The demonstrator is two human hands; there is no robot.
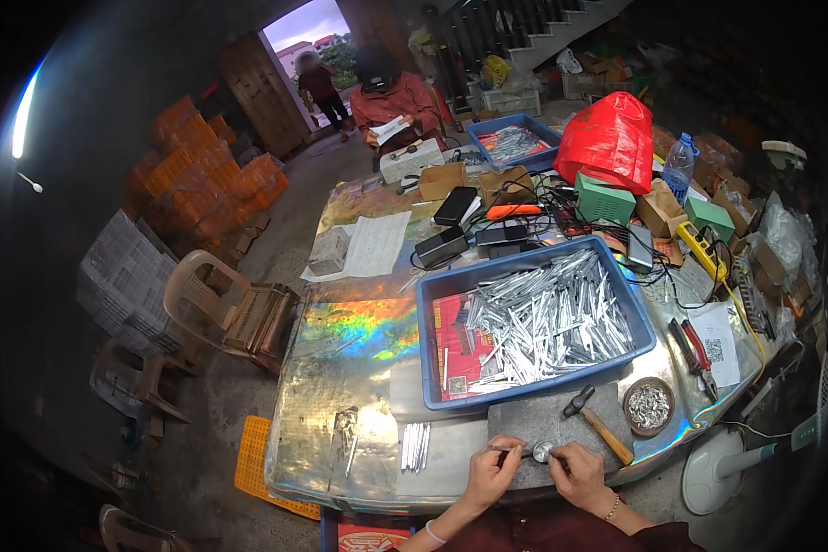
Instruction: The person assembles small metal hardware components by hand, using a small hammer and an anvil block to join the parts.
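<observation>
My left hand (495,473) is closed in a pinch on a thin dark rod (506,449). Beside its tip, a small round silver piece (542,451) lies between my hands, at the fingertips of my right hand (580,473). That hand is closed too, and its fingers partly hide what they pinch. Both hands are over a grey stone block (515,419). A hammer (605,434) with a wooden handle rests on the block, right of my hands. Further right stands a round bowl (649,406) of small silver pieces. Several slim silver rods (415,447) lie side by side to the left.
Behind the block, a blue tray (425,336) holds a heap of silver rods. Pliers (695,354) lie at right. Cables, black boxes and a red bag (607,143) crowd the far side. Across the table sits a person (397,106); a fan (713,469) stands low right.
</observation>
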